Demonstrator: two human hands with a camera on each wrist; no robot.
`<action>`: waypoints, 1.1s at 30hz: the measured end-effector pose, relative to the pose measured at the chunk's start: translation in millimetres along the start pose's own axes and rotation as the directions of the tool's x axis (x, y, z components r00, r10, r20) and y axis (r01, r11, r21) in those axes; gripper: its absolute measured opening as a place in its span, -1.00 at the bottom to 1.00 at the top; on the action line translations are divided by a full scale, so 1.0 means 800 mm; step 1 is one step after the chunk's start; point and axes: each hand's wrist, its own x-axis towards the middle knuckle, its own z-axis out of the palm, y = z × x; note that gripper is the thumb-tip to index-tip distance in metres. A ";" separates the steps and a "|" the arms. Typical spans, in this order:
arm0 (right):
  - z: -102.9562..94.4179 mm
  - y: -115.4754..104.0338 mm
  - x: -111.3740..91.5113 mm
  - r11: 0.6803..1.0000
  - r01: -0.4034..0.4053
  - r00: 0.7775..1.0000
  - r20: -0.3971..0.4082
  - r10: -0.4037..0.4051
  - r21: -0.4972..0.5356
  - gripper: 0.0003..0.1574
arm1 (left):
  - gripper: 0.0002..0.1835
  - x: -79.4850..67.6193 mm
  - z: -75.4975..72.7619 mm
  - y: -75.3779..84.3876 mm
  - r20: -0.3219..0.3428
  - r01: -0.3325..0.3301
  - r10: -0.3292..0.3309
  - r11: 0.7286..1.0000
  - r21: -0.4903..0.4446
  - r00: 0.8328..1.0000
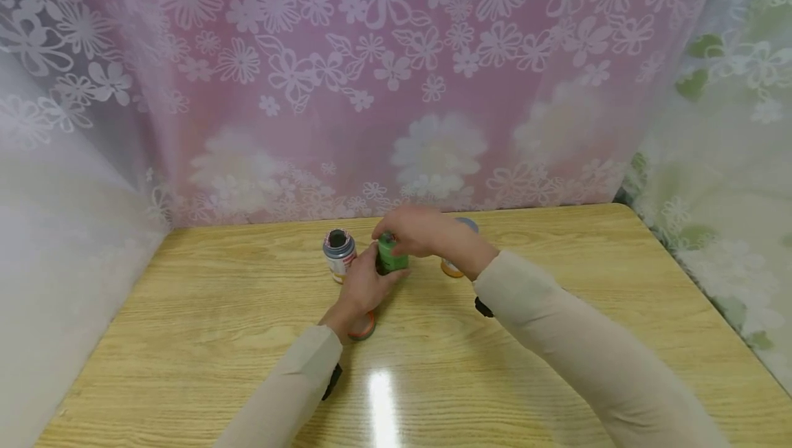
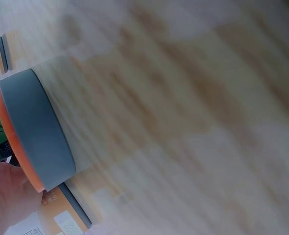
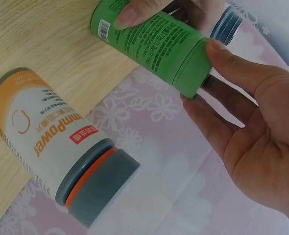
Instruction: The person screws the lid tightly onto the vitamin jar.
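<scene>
A small green bottle point(image 1: 393, 255) stands near the back of the table between my hands. My left hand point(image 1: 366, 284) grips its body. With thumb and fingers, my right hand point(image 3: 267, 132) pinches the green cap point(image 3: 193, 68) at the top, and the cap sits on the bottle. Left of the bottle, beside my left fingers, a white jar point(image 1: 339, 255) stands with its grey neck uncovered. A grey lid with an orange ring point(image 2: 36, 132) lies on the table by my left wrist, which partly hides it in the head view.
Behind my right wrist stands a second white-and-orange jar point(image 3: 51, 132) with its grey lid on, partly hidden in the head view. The wooden table point(image 1: 185, 338) ends at a pink flowered curtain point(image 1: 346, 132) behind, with pale curtains at both sides.
</scene>
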 end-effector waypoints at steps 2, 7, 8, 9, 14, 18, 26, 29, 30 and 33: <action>0.002 -0.001 -0.001 1.000 -0.003 1.000 -0.013 0.003 -0.004 -0.45 | -0.41 0.000 0.000 0.000 0.000 0.000 0.000 1.000 -0.003 1.000; 0.005 -0.001 -0.004 1.000 0.015 0.999 -0.052 -0.015 0.000 -0.46 | -0.42 -0.002 0.001 -0.001 -0.006 -0.015 0.015 1.000 0.001 1.000; 0.007 -0.001 -0.004 1.000 0.021 0.998 -0.065 -0.021 0.000 -0.47 | -0.42 -0.002 0.001 -0.001 -0.009 -0.015 0.015 1.000 0.005 1.000; 0.008 -0.001 -0.005 1.000 0.026 0.997 -0.079 -0.025 0.003 -0.47 | -0.43 -0.002 0.001 -0.001 -0.014 -0.018 0.019 1.000 0.008 1.000; 0.015 -0.001 -0.006 0.999 0.025 0.990 -0.140 -0.021 0.022 -0.48 | -0.44 -0.003 0.003 -0.001 -0.036 -0.030 0.030 0.999 0.021 0.999; 0.020 -0.002 -0.007 0.999 0.018 0.984 -0.178 -0.011 0.038 -0.48 | -0.46 -0.002 0.003 0.000 -0.048 -0.035 0.036 0.999 0.026 0.998; 0.025 -0.005 -0.011 0.997 0.005 0.976 -0.217 0.012 0.078 -0.48 | -0.45 -0.003 0.005 0.000 -0.049 -0.034 0.035 0.999 0.031 0.998; 0.026 -0.005 -0.011 0.996 0.002 0.974 -0.226 0.019 0.094 -0.50 | -0.44 -0.003 0.005 -0.001 -0.047 -0.028 0.029 0.999 0.023 0.998; 0.026 -0.005 -0.011 0.995 0.001 0.973 -0.228 0.021 0.098 -0.50 | -0.44 -0.002 0.005 -0.001 -0.046 -0.026 0.027 0.999 0.020 0.999; 0.027 -0.004 -0.009 0.995 0.001 0.971 -0.237 0.024 0.105 -0.50 | -0.44 -0.001 0.003 -0.001 -0.036 -0.014 0.014 1.000 -0.002 0.999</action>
